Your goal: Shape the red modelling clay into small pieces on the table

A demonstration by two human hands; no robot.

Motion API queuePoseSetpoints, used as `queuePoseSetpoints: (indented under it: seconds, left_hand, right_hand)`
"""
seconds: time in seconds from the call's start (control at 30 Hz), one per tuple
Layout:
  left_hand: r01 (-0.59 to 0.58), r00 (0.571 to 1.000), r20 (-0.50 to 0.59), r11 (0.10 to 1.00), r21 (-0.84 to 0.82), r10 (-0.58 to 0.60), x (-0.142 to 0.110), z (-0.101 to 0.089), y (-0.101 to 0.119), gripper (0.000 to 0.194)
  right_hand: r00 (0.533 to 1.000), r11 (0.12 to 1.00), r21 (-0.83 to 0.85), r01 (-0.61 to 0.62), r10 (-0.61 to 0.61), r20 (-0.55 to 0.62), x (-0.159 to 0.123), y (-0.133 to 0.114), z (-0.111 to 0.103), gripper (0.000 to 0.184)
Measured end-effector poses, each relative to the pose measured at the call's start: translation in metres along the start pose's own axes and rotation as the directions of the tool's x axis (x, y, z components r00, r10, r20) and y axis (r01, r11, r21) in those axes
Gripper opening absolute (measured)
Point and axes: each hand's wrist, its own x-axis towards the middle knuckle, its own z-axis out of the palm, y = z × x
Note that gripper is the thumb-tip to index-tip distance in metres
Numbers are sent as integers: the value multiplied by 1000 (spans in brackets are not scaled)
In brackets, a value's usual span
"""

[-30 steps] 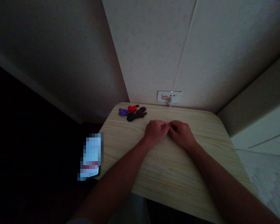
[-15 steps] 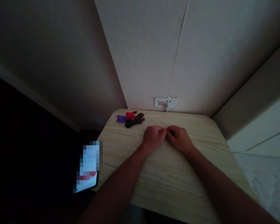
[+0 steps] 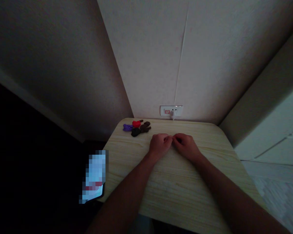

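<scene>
My left hand and my right hand meet fingertip to fingertip above the wooden table. Both are closed in a pinch, and whatever may be between the fingers is hidden or too small to make out. Beyond my left hand, near the table's back left corner, lies a cluster of small soft-looking lumps. Among them are a purple lump, a red lump, a black lump and several dark brown pieces.
A phone with a lit, blurred screen is at the table's left edge. On the wall behind the table is a power socket with a plug in it. A pale cabinet stands to the right.
The camera has tilted up a little, so the table and hands appear lower in view. Both hands keep their pinched pose together; the coloured lumps lie as before.
</scene>
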Motion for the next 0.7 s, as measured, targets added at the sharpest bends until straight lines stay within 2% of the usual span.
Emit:
queuePoseSetpoints:
  seconds: [0.5,0.7]
  left_hand:
    - [-31,999,-20,999,23,32,0,1,-2,40]
    - [-21,994,-103,996,92,31,-2,-4,0,39]
  right_hand:
    - [1000,999,32,0,0,-6,0,1,0,32]
    - [1000,999,29,-14,14,-2,0,-1,-1,35]
